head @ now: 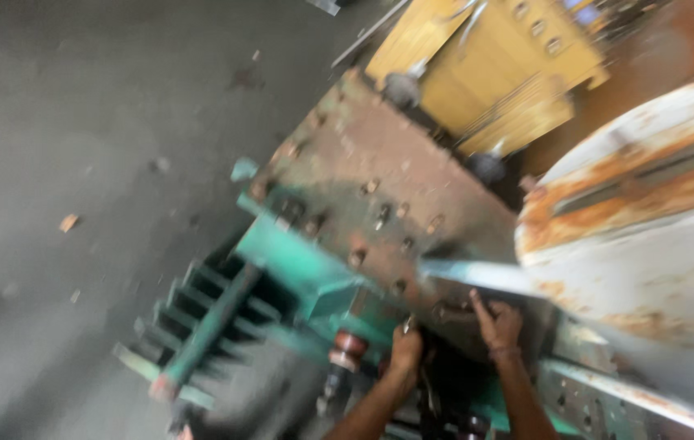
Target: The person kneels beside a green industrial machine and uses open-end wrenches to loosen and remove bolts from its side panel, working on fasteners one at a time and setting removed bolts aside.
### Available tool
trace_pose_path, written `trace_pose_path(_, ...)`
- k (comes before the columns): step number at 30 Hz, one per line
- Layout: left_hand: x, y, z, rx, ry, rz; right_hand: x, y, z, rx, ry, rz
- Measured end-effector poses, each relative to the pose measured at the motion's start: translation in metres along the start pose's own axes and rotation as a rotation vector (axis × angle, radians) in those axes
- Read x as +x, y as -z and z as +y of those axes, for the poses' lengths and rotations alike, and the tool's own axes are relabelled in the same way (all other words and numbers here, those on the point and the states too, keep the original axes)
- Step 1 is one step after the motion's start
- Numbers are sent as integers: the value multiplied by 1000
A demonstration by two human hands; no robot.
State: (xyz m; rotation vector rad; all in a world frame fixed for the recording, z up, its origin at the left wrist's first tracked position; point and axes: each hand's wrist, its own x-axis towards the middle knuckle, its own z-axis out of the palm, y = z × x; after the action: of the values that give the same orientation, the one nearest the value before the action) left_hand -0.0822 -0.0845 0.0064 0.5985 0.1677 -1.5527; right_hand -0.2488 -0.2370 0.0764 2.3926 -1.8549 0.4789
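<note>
We see the left hand point(405, 349) closed around a small metal piece point(406, 325); the right hand point(498, 323) rests open-fingered against the rusty green machine point(379, 204).

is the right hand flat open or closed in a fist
Open: the right hand lies with fingers spread against the rusty machine plate. The picture is blurred.
</note>
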Motion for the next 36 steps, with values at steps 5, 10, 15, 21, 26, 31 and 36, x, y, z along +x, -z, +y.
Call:
trace_pose_path(5, -3, 6, 3, -103, -44, -103, 2, -13, 3, 106, 16, -58)
trace_pose_path(10, -8, 1, 13, -31, -48, 118, 6, -20, -3, -17, 235, 12)
trace_pose_path(15, -11, 6, 17, -15, -202, -157, 9, -23, -4, -57, 253, 18)
trace_pose_path(21, -8, 2, 20, 86, -220, 71, 17, -33, -5, -90, 303, 46)
trace_pose_path(26, -14, 4, 21, 65, -306, -75, 20, -40, -4, -85, 190, 43)
trace_pose_path(31, -14, -2, 23, -50, -224, 195, 23, -44, -4, -87, 274, 66)
trace_pose_path(36, -10, 5, 21, 92, -342, 3, 25, -46, -10, -106, 226, 97)
